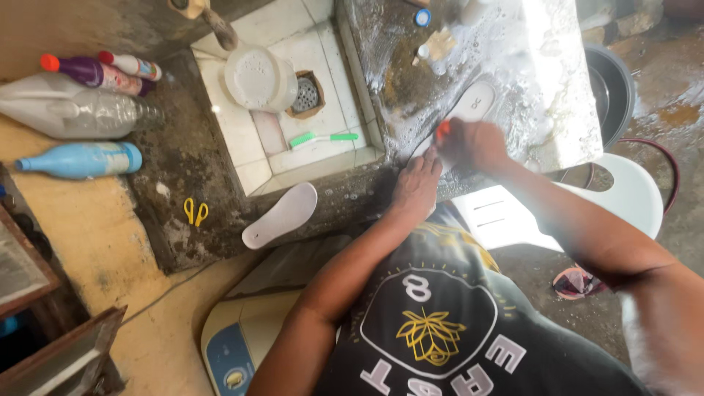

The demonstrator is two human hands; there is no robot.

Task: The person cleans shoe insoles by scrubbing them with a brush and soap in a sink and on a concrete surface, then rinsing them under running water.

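A white shoe insole [469,106] lies flat on the wet, soapy stone bench [543,66]. Its long axis runs on a diagonal, with the rounded end at the upper right pointing away from the person and the other end coming down to the lower left, where both hands cover it. The left hand [416,183] rests palm down with its fingers [425,158] spread flat on that near end, so its grip is released and merely pressing. The right hand [473,143] is clenched around a small tool with an orange-red end [443,129], held just above the insole's near part; the hand is blurred, and what kind of tool it is cannot be told.

A 2nd white insole [280,215] lies on the dark ledge at the front of the tiled sink [249,33], well apart from the hands, its long axis also diagonal with the broad end to the upper right. In the sink lie a green-and-white brush [321,138] near the drain [306,94] and a white tub [257,77] of sudsy water. Yellow scissors [194,211] rest on the ledge to the left. Further left lie 4 bottles: a light blue one [81,159], a clear one [81,110], a purple one [92,72] and a white one with a red cap [132,64]. A white plastic chair [631,194] stands below the bench on the right.
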